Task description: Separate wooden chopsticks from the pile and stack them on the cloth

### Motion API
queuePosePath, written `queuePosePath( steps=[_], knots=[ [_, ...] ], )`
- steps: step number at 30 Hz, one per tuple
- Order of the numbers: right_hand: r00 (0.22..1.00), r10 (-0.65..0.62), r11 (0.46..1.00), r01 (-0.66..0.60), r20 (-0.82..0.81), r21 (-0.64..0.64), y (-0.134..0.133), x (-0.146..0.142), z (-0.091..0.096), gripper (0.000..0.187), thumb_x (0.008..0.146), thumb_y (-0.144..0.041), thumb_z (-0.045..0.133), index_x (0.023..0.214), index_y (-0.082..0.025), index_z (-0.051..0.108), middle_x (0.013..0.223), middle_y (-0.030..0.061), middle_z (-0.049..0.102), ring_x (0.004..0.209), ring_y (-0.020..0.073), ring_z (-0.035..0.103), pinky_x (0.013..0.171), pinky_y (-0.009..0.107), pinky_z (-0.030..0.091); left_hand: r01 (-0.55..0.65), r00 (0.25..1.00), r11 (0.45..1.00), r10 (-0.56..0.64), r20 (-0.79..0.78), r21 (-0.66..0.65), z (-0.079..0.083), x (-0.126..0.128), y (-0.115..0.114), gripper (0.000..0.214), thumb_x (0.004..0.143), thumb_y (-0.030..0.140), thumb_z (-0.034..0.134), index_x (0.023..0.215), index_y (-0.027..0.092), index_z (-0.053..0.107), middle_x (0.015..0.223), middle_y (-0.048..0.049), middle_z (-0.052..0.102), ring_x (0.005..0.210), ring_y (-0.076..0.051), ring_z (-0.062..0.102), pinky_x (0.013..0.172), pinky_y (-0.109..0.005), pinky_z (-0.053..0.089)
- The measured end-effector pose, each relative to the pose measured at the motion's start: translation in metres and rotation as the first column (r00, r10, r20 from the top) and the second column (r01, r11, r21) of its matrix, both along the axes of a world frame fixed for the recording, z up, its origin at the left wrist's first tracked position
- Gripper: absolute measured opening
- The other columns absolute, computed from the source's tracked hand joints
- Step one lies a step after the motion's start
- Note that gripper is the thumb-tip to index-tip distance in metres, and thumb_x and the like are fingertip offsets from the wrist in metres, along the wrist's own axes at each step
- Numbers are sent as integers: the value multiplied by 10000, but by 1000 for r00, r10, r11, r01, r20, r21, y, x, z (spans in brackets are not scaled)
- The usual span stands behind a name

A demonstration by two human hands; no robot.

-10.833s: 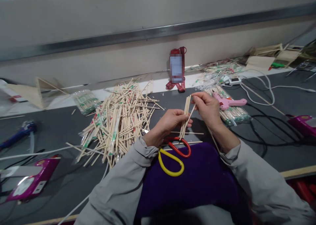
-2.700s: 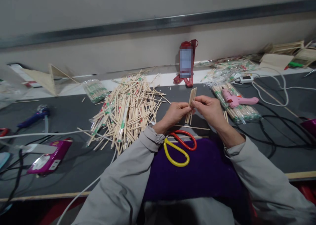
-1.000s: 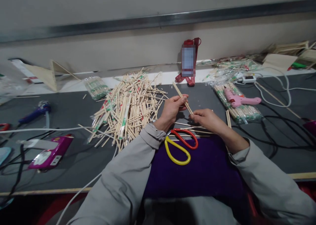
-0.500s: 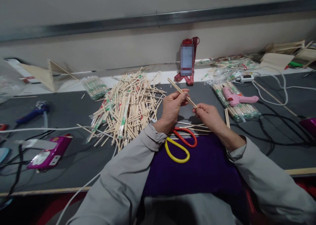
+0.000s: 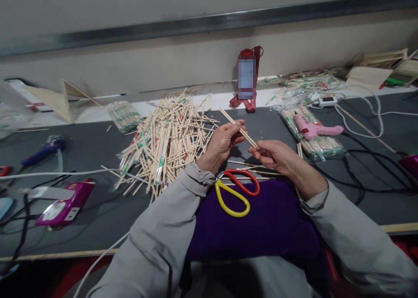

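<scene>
Thin wooden chopsticks [image 5: 247, 137], seemingly a pair lying side by side, slant down to the right between my two hands. My left hand [image 5: 226, 140] is closed around their middle, with the upper ends sticking out past the thumb. At the lower ends, my right hand [image 5: 272, 154] pinches them between thumb and fingers. Below my hands, scissors [image 5: 232, 198] with one red and one yellow handle lie at the edge of a purple cloth [image 5: 267, 224]; their blades are mostly hidden by my left sleeve. Several loose sticks [image 5: 254, 167] lie just behind the cloth.
A large heap of chopsticks [image 5: 176, 137] spreads to the left of my hands. On the right, a pink glue gun [image 5: 315, 128] rests on wrapped chopstick packs [image 5: 323, 147]. A red-capped bottle [image 5: 247, 76] stands by the wall. Cables and a purple device [image 5: 67, 204] lie at left.
Both hands have shifted slightly left, still on the chopsticks. The fingers of my right hand have moved a little at the lower ends, and more of the scissors' pivot shows.
</scene>
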State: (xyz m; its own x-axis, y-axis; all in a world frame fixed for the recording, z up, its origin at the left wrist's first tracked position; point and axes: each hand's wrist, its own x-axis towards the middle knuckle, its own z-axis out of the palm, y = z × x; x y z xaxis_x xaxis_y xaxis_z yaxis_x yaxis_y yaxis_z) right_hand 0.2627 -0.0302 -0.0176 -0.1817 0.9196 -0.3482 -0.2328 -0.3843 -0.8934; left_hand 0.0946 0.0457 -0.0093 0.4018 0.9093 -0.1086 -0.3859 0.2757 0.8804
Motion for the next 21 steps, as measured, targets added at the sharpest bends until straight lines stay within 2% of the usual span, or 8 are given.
queuePosePath(
  steps=[8, 12, 14, 15, 16, 18, 20, 21],
  knots=[
    [993, 111, 994, -112, -46, -6, -2, 3, 2, 251, 745, -304, 625, 858, -86, 677, 613, -40, 484, 403, 9, 191, 364, 190, 92, 60, 997, 992, -55, -51, 108, 2, -1, -1, 287, 734, 337, 767, 948, 157, 704, 812, -16, 676, 689, -88, 629, 626, -211, 523],
    [982, 143, 988, -149, 119, 43, -6, 0, 3, 264, 779, -339, 597, 870, -101, 668, 592, -59, 419, 410, 22, 197, 394, 203, 86, 106, 992, 981, -92, -89, 164, 2, -2, -3, 307, 724, 350, 770, 953, 155, 709, 805, -17, 676, 669, -90, 629, 621, -227, 520],
    [938, 113, 984, -153, 327, 97, -9, -2, 4, 257, 824, -343, 528, 862, -127, 661, 579, -52, 420, 421, 46, 241, 409, 213, 136, 107, 990, 980, -90, -108, 166, 1, -1, -4, 303, 726, 347, 765, 951, 152, 707, 803, -19, 678, 670, -91, 629, 627, -232, 518],
    [870, 80, 976, -167, 486, 139, -10, -3, 6, 255, 845, -326, 489, 841, -137, 660, 576, -38, 446, 437, 61, 293, 426, 219, 178, 101, 990, 982, -83, -116, 157, 0, -1, -4, 298, 728, 343, 761, 949, 151, 705, 799, -21, 679, 679, -94, 633, 627, -230, 517],
    [751, 37, 962, -206, 659, 180, -11, -5, 9, 262, 862, -300, 455, 814, -145, 661, 586, -16, 490, 468, 80, 361, 453, 229, 223, 93, 990, 985, -76, -121, 144, 0, 0, -5, 291, 732, 337, 757, 947, 148, 703, 796, -22, 680, 689, -98, 638, 627, -227, 515],
    [387, -48, 922, -337, 921, 190, -12, -7, 19, 282, 878, -243, 418, 771, -151, 663, 660, 49, 605, 577, 130, 500, 526, 255, 288, 79, 991, 991, -66, -116, 107, -1, 2, -6, 271, 741, 322, 748, 939, 144, 699, 791, -24, 680, 702, -101, 645, 627, -220, 514],
    [56, -73, 887, -453, 996, 91, -13, -10, 33, 287, 889, -218, 412, 797, -149, 675, 793, 117, 687, 686, 183, 589, 572, 283, 308, 68, 994, 995, -61, -94, 77, -2, 4, -7, 250, 750, 307, 740, 934, 143, 698, 794, -23, 682, 696, -97, 642, 629, -218, 515],
    [-47, -59, 875, -484, 997, 29, -12, -11, 40, 290, 897, -218, 410, 831, -147, 683, 840, 140, 704, 717, 205, 615, 579, 293, 311, 67, 995, 995, -61, -85, 68, -1, 5, -8, 245, 752, 302, 737, 934, 143, 698, 797, -23, 683, 689, -94, 638, 631, -218, 515]
  ],
)
